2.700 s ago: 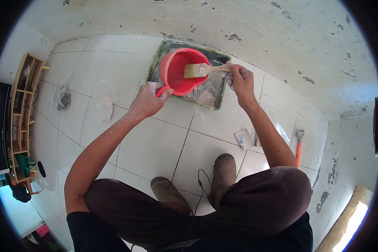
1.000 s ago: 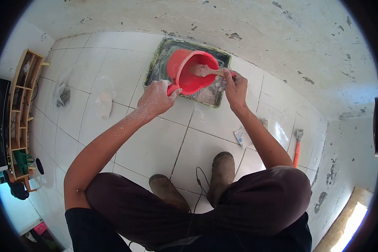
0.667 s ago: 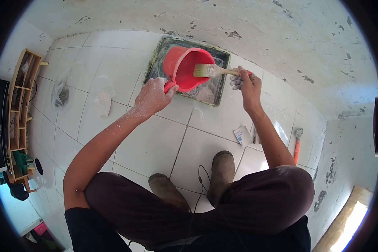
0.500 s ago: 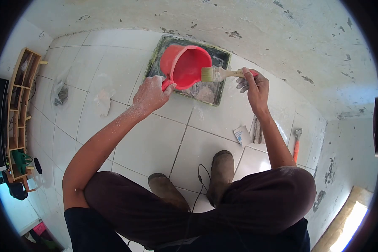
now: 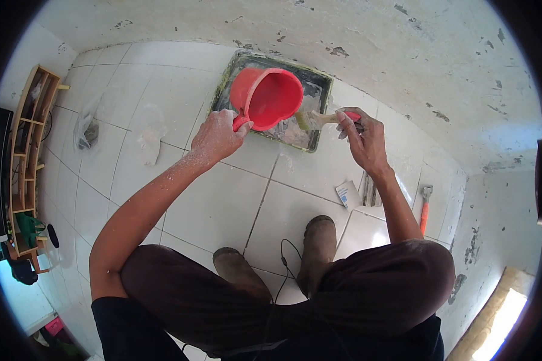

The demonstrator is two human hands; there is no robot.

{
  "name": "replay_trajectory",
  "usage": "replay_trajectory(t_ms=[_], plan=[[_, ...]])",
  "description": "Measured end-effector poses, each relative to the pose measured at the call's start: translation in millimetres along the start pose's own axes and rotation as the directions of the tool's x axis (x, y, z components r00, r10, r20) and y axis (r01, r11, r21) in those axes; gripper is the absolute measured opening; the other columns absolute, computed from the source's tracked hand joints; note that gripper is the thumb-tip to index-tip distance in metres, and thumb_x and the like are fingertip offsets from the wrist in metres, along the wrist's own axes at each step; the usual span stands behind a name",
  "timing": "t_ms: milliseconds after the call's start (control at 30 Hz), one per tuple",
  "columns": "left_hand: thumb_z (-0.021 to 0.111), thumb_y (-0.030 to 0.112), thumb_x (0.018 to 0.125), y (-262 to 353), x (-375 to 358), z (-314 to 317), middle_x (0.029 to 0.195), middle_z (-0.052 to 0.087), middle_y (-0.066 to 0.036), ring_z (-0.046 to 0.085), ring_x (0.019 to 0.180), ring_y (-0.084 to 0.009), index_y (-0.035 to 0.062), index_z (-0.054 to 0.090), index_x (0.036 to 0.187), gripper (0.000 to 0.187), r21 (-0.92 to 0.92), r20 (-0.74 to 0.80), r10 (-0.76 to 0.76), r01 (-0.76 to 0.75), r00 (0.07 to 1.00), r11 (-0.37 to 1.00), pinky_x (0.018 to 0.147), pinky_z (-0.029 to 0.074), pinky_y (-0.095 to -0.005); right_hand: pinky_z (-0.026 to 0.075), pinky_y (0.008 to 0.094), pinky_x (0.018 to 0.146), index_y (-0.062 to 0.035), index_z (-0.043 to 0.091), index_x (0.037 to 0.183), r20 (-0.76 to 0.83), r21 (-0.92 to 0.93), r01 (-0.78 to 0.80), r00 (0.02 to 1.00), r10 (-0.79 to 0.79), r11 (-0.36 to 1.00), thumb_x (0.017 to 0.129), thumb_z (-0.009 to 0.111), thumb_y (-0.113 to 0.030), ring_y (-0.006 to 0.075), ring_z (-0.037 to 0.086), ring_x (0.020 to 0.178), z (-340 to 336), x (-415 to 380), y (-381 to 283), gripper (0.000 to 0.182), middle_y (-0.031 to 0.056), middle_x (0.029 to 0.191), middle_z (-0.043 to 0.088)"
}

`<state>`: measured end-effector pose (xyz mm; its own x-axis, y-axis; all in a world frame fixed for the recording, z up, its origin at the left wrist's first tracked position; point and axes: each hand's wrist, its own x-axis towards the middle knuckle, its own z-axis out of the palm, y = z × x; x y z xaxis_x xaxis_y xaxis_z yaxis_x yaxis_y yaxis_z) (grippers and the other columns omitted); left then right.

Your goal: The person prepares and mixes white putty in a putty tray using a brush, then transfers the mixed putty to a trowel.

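My left hand (image 5: 218,132), dusted with white powder, grips the handle of a red plastic dipper (image 5: 242,90). The dipper is tilted, its mouth facing right, over a dark rectangular tray (image 5: 312,144) with greyish-white residue inside. In my right hand (image 5: 365,137) is a paintbrush (image 5: 325,118), held by its red-tipped wooden handle. Its pale greenish bristles point left and hang above the right part of the tray, just apart from the dipper's rim.
Peeling wall (image 5: 391,66) runs behind the tray. On the tiled floor lie a scraper with an orange handle (image 5: 425,218), a piece of printed card (image 5: 347,195) and a plastic bag (image 5: 87,133). A wooden shelf (image 5: 27,162) stands at left. My boots (image 5: 317,249) are below.
The brush has moved slightly down and away from the dipper's rim, and its bristles have turned to slant. The dipper has stayed almost still in my left hand.
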<state>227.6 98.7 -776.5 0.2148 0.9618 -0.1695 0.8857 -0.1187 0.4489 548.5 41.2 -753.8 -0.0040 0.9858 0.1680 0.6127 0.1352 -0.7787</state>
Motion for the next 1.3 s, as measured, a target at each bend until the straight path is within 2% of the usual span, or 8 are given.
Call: replay_trajectory(t_ms=[400, 633, 733, 833, 933, 1100, 1167, 1300], plan=[[0.073, 0.037, 0.096, 4.8, -1.8, 1.4, 0.079, 0.071, -0.024, 0.072, 0.079, -0.0414, -0.0041, 0.073, 0.094, 0.041, -0.016, -0.008, 0.049, -0.049, 0.999, 0.999, 0.072, 0.056, -0.0496, 0.050, 0.0279, 0.060, 0.0075, 0.070, 0.112, -0.194, 0.198, -0.019, 0.979, 0.058, 0.980, 0.106, 0.063, -0.026, 0.0105, 0.062, 0.065, 15.0, 12.5, -12.5, 0.035, 0.0073, 0.075, 0.070], [0.070, 0.043, 0.096, 12.8, -4.5, 6.0, 0.082, 0.071, -0.027, 0.073, 0.084, -0.0433, -0.0057, 0.068, 0.093, 0.049, -0.022, 0.037, 0.086, -0.085, 0.996, 0.996, 0.074, 0.058, -0.0537, 0.045, 0.0322, 0.055, 0.0078, 0.076, 0.097, -0.302, 0.200, -0.090, 0.942, 0.149, 0.976, 0.102, 0.066, -0.025, 0.0103, 0.055, 0.060, 71.9, 23.7, 32.0, 0.035, 0.0074, 0.066, 0.067], [0.070, 0.043, 0.096, 17.3, -5.7, 6.1, 0.082, 0.071, -0.027, 0.073, 0.083, -0.0435, -0.0062, 0.067, 0.093, 0.050, -0.022, 0.050, 0.083, -0.082, 0.995, 0.996, 0.074, 0.058, -0.0542, 0.043, 0.0313, 0.054, 0.0099, 0.074, 0.094, -0.206, 0.622, -0.206, 0.887, 0.412, 0.755, 0.102, 0.065, -0.023, 0.0106, 0.056, 0.060, 101.5, 26.3, 65.5, 0.035, 0.0075, 0.070, 0.068], [0.070, 0.043, 0.096, 17.5, -4.9, 3.9, 0.082, 0.071, -0.027, 0.073, 0.083, -0.0433, -0.0061, 0.068, 0.093, 0.049, -0.022, 0.055, 0.074, -0.073, 0.996, 0.997, 0.074, 0.058, -0.0538, 0.056, 0.0265, 0.062, 0.0070, 0.070, 0.105, -0.084, 0.729, -0.297, 0.855, 0.511, 0.617, 0.104, 0.064, -0.026, 0.0125, 0.066, 0.063, 87.8, 25.6, 73.1, 0.033, 0.0081, 0.081, 0.071], [0.070, 0.042, 0.096, 15.6, -4.9, 0.3, 0.082, 0.071, -0.026, 0.073, 0.083, -0.0425, -0.0053, 0.068, 0.093, 0.048, -0.018, 0.046, 0.070, -0.069, 0.997, 0.997, 0.074, 0.058, -0.0527, 0.056, 0.0271, 0.061, 0.0047, 0.070, 0.103, -0.108, 0.741, -0.259, 0.865, 0.490, 0.620, 0.104, 0.064, -0.028, 0.0129, 0.066, 0.064, 62.7, 24.1, 54.5, 0.034, 0.0092, 0.080, 0.071], [0.070, 0.041, 0.097, 12.2, -4.4, -5.2, 0.082, 0.072, -0.024, 0.073, 0.084, -0.0412, -0.0040, 0.070, 0.093, 0.045, 0.011, 0.044, 0.017, -0.017, 0.999, 1.000, 0.074, 0.058, -0.0515, 0.053, 0.0257, 0.059, 0.0044, 0.071, 0.104, -0.113, 0.596, -0.241, 0.919, 0.378, 0.766, 0.104, 0.065, -0.032, 0.0118, 0.065, 0.063, 17.1, 16.2, 34.4, 0.037, 0.0084, 0.079, 0.071], [0.072, 0.038, 0.096, 10.5, -5.6, -5.0, 0.081, 0.072, -0.025, 0.072, 0.082, -0.0405, -0.0041, 0.073, 0.094, 0.042, -0.013, -0.051, 0.017, -0.017, 0.999, 1.000, 0.074, 0.056, -0.0495, 0.051, 0.0241, 0.058, 0.0043, 0.073, 0.104, -0.121, 0.423, -0.164, 0.964, 0.235, 0.891, 0.105, 0.064, -0.034, 0.0101, 0.065, 0.063, 3.8, 10.8, 28.6, 0.039, 0.0072, 0.079, 0.071], [0.072, 0.038, 0.096, 10.5, -3.5, -9.8, 0.083, 0.072, -0.024, 0.073, 0.084, -0.0389, -0.0037, 0.073, 0.094, 0.042, -0.024, -0.005, -0.009, 0.008, 1.000, 1.000, 0.076, 0.056, -0.0489, 0.050, 0.0268, 0.060, 0.0053, 0.072, 0.106, -0.094, 0.157, -0.102, 0.989, 0.118, 0.982, 0.106, 0.062, -0.032, 0.0110, 0.064, 0.065, -6.4, 1.0, 10.1, 0.038, 0.0078, 0.074, 0.070]])
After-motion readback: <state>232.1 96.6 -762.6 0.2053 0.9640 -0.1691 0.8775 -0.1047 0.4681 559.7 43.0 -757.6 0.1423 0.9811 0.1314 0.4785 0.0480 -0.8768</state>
